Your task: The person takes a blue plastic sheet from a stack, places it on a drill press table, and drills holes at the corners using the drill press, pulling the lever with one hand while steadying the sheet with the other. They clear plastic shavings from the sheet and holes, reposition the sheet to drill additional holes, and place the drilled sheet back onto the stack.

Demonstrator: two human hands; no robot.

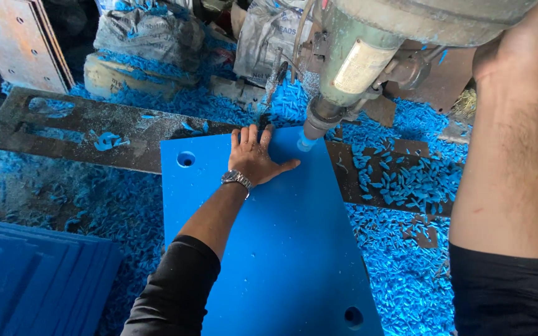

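One blue plastic sheet (281, 249) under the drill, with two round holes showing in it. One drill press head (356, 62). One stack of blue sheets (32, 280), count unclear. Two hands: left hand (253, 155), right hand (518, 43). One wristwatch (236, 178). Two grey sacks (151, 31). Countless blue shavings (406, 180).

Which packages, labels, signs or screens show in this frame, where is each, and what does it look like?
Label plate: on the drill press head, above the blue sheet; pale cream rectangle, worn, tilted.
Printed sack: top centre, behind the machine; grey-white plastic, crumpled, dark print.
Second sack: top left of centre; grey plastic, bulging, blue shavings over it.
No signs or screens.
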